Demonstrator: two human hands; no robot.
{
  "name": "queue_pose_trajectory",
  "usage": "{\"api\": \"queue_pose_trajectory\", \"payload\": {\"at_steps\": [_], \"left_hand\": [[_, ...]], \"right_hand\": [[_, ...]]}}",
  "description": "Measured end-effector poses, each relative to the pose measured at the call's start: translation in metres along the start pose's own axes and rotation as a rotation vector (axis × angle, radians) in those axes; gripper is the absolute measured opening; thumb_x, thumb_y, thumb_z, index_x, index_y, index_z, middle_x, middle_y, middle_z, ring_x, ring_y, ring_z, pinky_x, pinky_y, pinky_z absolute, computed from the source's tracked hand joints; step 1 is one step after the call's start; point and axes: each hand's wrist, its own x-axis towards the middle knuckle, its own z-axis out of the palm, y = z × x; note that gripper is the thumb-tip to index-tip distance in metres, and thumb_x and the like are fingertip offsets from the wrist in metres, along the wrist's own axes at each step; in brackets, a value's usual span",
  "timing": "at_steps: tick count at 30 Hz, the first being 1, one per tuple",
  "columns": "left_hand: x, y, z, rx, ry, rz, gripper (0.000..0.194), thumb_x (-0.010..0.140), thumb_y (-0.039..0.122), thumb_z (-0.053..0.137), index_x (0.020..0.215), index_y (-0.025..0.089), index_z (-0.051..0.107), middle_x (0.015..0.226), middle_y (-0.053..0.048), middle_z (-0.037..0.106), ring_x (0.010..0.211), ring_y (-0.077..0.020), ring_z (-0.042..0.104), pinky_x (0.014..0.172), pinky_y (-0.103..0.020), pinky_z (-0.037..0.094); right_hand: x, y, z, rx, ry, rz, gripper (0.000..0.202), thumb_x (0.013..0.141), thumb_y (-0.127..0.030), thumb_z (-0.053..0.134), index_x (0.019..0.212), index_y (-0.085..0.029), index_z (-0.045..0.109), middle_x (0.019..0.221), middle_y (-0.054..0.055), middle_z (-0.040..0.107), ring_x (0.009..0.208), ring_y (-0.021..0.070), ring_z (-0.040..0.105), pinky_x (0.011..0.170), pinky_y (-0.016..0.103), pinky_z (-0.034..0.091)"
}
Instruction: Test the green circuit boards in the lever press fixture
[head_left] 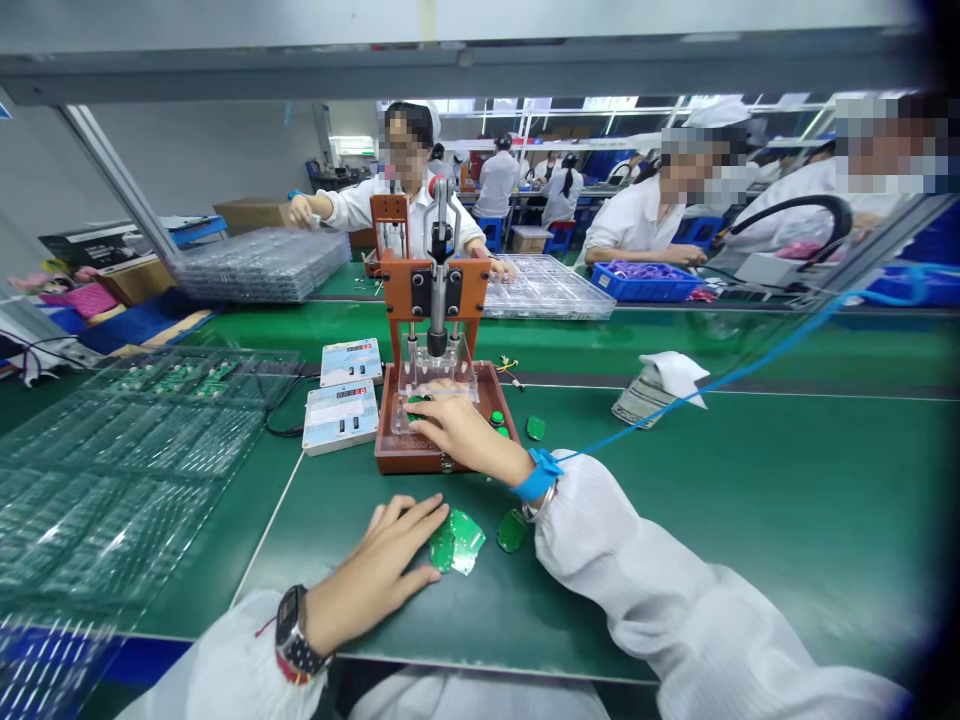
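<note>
My right hand (465,428), with a blue wrist strap, reaches into the base of an orange and brown toggle press fixture (435,285). Its fingers are around a green circuit board (417,405) at the clear plate, and partly cover it. On the bench, my left hand (390,550) lies with fingers stretched out, fingertips at the edge of several overlapping green circuit boards (466,540). Another green board (511,531) lies to their right, under my right forearm. One more small board (535,428) sits beside the fixture base. My left wrist wears a watch.
Two white meter boxes (341,415) with displays stand left of the fixture. Clear plastic trays (150,450) cover the left side. A crumpled white packet (660,388) and a blue cord (750,375) are at right. Co-workers sit across the green line, near a blue bin (646,285).
</note>
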Motion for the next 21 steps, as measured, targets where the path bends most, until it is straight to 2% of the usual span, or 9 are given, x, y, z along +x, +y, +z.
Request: {"api": "queue_pose_trajectory", "payload": {"at_steps": [4,8,10,13,15,17,21], "left_hand": [[0.005,-0.007,-0.005,-0.07,0.026,-0.005,0.06,0.084,0.029,0.066,0.139,0.028,0.042,0.136,-0.008,0.048,0.119,-0.0269,0.04,0.101,-0.046,0.034],[0.006,-0.009,-0.003,-0.102,0.074,-0.021,0.058,0.082,0.037,0.068,0.135,0.027,0.047,0.129,-0.009,0.051,0.118,-0.0276,0.043,0.1,-0.045,0.034],[0.005,-0.007,-0.001,-0.103,0.109,-0.03,0.056,0.084,0.039,0.066,0.134,0.027,0.047,0.129,-0.008,0.051,0.117,-0.0271,0.043,0.1,-0.045,0.035],[0.006,-0.001,0.003,-0.071,0.146,-0.056,0.052,0.084,0.035,0.065,0.132,0.025,0.049,0.126,-0.009,0.053,0.115,-0.027,0.045,0.098,-0.045,0.036],[0.008,0.002,0.006,-0.041,0.163,-0.067,0.047,0.085,0.03,0.064,0.13,0.023,0.051,0.123,-0.009,0.055,0.114,-0.0268,0.046,0.097,-0.045,0.037],[0.011,0.004,0.008,-0.019,0.176,-0.067,0.043,0.086,0.024,0.062,0.128,0.022,0.053,0.121,-0.009,0.057,0.112,-0.026,0.048,0.096,-0.044,0.038],[0.013,0.0,0.008,-0.008,0.215,-0.04,0.043,0.085,0.023,0.062,0.128,0.022,0.053,0.119,-0.008,0.058,0.111,-0.0251,0.049,0.094,-0.041,0.04]], "right_hand": [[-0.017,0.001,0.003,-0.031,0.128,-0.112,0.028,0.095,-0.024,0.047,0.117,-0.015,0.061,0.119,0.016,0.054,0.116,0.0276,0.046,0.095,0.045,0.04],[-0.048,0.008,-0.013,-0.043,0.236,-0.222,0.028,0.095,-0.024,0.046,0.118,-0.021,0.06,0.123,0.014,0.052,0.115,0.0257,0.045,0.093,0.046,0.043],[-0.068,0.021,-0.022,-0.054,0.339,-0.202,0.028,0.093,-0.023,0.049,0.119,-0.025,0.06,0.125,0.012,0.052,0.119,0.0264,0.043,0.097,0.049,0.042],[-0.098,0.055,-0.029,-0.085,0.452,-0.045,0.027,0.092,-0.025,0.05,0.117,-0.028,0.061,0.125,0.01,0.053,0.119,0.0274,0.044,0.098,0.053,0.041],[-0.114,0.082,-0.029,-0.086,0.455,0.077,0.026,0.093,-0.03,0.048,0.115,-0.026,0.062,0.121,0.012,0.055,0.115,0.0276,0.047,0.095,0.052,0.043],[-0.127,0.104,-0.028,-0.064,0.401,0.175,0.029,0.094,-0.035,0.046,0.115,-0.024,0.063,0.118,0.012,0.057,0.111,0.0272,0.05,0.093,0.051,0.045],[-0.142,0.123,-0.023,-0.006,0.245,0.259,0.037,0.093,-0.044,0.047,0.119,-0.021,0.06,0.115,0.012,0.059,0.11,0.0266,0.052,0.095,0.049,0.044]]}}
